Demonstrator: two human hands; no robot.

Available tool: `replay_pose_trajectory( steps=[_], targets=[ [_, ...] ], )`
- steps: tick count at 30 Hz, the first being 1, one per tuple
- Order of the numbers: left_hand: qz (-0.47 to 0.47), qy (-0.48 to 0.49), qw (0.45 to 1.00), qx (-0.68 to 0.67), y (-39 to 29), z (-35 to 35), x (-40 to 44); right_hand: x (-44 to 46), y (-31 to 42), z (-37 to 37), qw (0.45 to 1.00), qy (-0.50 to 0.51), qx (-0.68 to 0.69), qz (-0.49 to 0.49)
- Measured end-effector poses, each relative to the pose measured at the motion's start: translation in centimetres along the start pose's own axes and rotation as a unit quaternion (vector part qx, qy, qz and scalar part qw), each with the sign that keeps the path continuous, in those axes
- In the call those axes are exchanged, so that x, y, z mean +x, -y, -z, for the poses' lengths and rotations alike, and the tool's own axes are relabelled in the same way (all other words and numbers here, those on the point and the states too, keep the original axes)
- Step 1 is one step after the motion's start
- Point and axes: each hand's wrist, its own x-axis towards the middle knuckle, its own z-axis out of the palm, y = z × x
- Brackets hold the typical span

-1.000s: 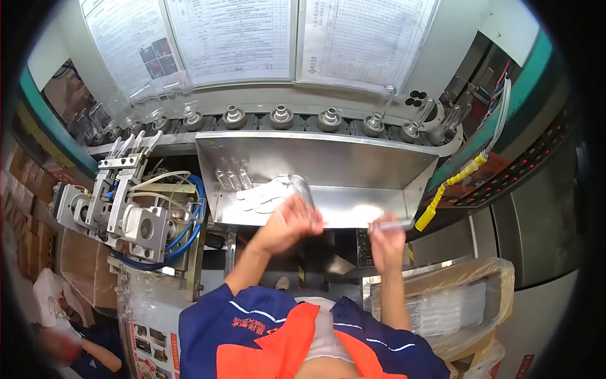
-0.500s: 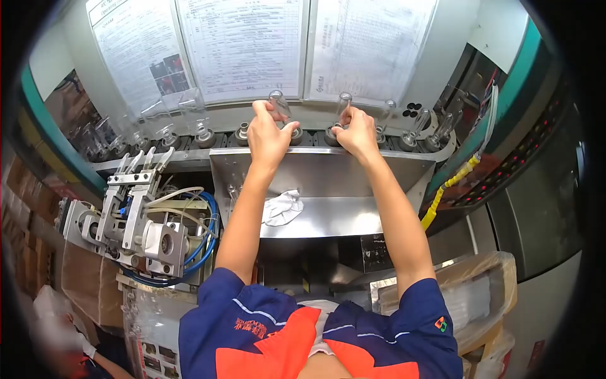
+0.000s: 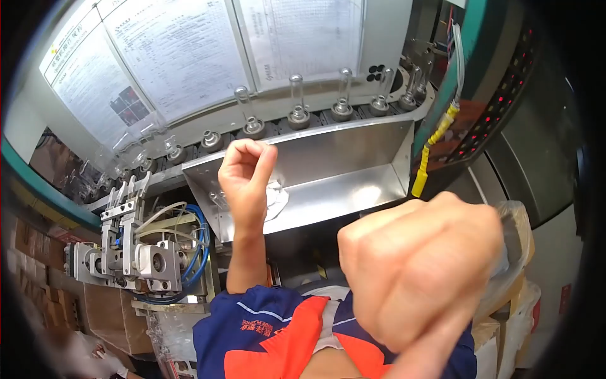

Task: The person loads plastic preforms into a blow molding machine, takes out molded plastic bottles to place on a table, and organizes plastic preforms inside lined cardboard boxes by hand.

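My left hand (image 3: 245,174) is raised in front of the metal tray (image 3: 328,151), its fingers curled toward the thumb, and no object shows in it. Close to the camera, my right hand (image 3: 416,271) makes a fist with its back toward me; the fingertips and anything inside are hidden. Behind the tray, clear glass tubes stand in round metal holders on a conveyor, among them a glass tube (image 3: 242,101) just beyond my left hand and another glass tube (image 3: 297,91) to its right. Left of these, a metal holder (image 3: 211,140) carries no tube.
A metal clamp mechanism (image 3: 136,240) with blue hoses (image 3: 203,234) stands at left. A white glove or cloth (image 3: 276,199) lies in the tray. Printed sheets (image 3: 170,57) hang behind the conveyor. A yellow-wrapped cable (image 3: 435,142) runs at right.
Both hands have left the glass tubes on the conveyor and come back toward me. My right hand has come up close to the camera. The view has turned.
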Motion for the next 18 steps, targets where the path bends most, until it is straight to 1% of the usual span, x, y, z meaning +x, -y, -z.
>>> replay_pose_trajectory(
  steps=[1, 2, 3, 4, 6, 7, 11, 14, 16, 18],
  targets=[
    [-0.005, 0.098, 0.989, -0.107, -2.4, -0.8, -1.1, -0.1, 0.6, 0.1, 1.000, 0.005, 0.009, -0.008],
    [-0.014, 0.193, 0.958, -0.214, -4.6, -1.7, -1.8, 0.0, 1.2, 0.2, 1.000, 0.013, 0.017, -0.016],
    [-0.080, 0.291, 0.915, -0.269, -5.9, -2.6, -1.9, 0.0, 1.9, 0.3, 0.999, 0.021, 0.023, -0.022],
    [-0.088, 0.314, 0.896, -0.302, -7.9, -3.8, -3.1, -0.2, 2.6, 0.2, 0.999, 0.005, 0.027, -0.029],
    [-0.091, 0.264, 0.912, -0.300, -12.4, -7.1, -6.2, -0.7, 4.2, -0.1, 0.998, -0.027, 0.035, -0.041],
    [-0.100, 0.246, 0.917, -0.298, -14.2, -8.5, -7.5, -0.9, 4.9, 0.2, 0.999, -0.019, 0.041, -0.029],
    [-0.136, 0.278, 0.877, -0.368, -15.8, -11.3, -9.0, -1.9, 7.7, 0.7, 0.999, -0.004, 0.043, -0.007],
    [-0.146, 0.272, 0.851, -0.424, -16.3, -12.3, -9.0, -4.1, 10.9, -0.2, 0.997, -0.060, -0.042, 0.017],
    [-0.149, 0.271, 0.833, -0.458, -16.8, -13.3, -8.9, -4.9, 11.6, -1.2, 0.995, -0.078, -0.027, 0.062],
    [-0.156, 0.274, 0.807, -0.500, -17.3, -14.3, -9.1, -5.6, 12.5, -1.3, 0.988, -0.058, -0.024, 0.139]
  ],
)
